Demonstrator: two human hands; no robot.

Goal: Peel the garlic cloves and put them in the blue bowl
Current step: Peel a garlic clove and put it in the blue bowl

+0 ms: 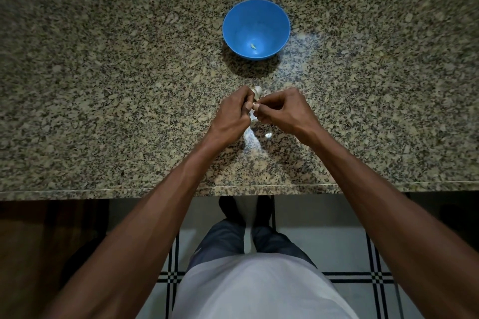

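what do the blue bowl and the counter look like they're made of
The blue bowl looks like plastic: one even colour, a thin rim and a soft, dull sheen inside, though glazed ceramic cannot be ruled out. The counter looks like polished granite: beige, grey and black speckles throughout, with bright glare patches beside the bowl and near the hands.

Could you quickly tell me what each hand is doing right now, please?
Left hand: grips the garlic.
Right hand: pinches at the same garlic.
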